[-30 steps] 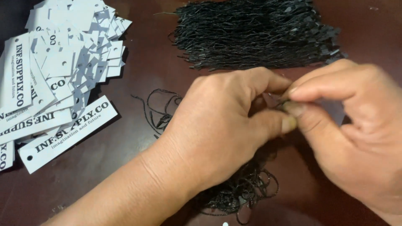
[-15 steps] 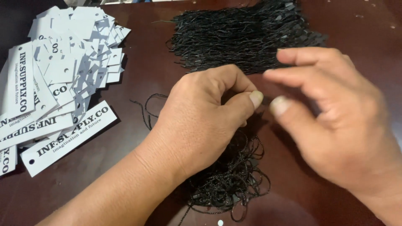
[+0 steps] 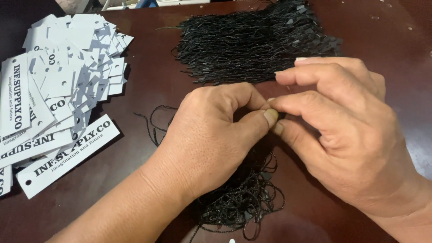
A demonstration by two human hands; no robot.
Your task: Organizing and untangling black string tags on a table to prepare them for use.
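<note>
Black string loops (image 3: 243, 202) lay in a loose tangle on the dark worktop (image 3: 148, 54), under and between the two hands. Head view: the left hand (image 3: 211, 135) and right hand (image 3: 342, 135) met fingertip to fingertip above that tangle, thumb and forefinger of each pinched closed at one spot; what they pinched was too small to tell, most likely a single string. The rest of the tangle trailed below the left palm, touching the worktop. A large bundle of black strings (image 3: 252, 42) lay straight and apart at the far edge, untouched by either hand. A heap of white card tags (image 3: 63, 90) lay well to the left, none visibly strung. Judged from this, the work stood at an early stage, with both piles largely unworked.
</note>
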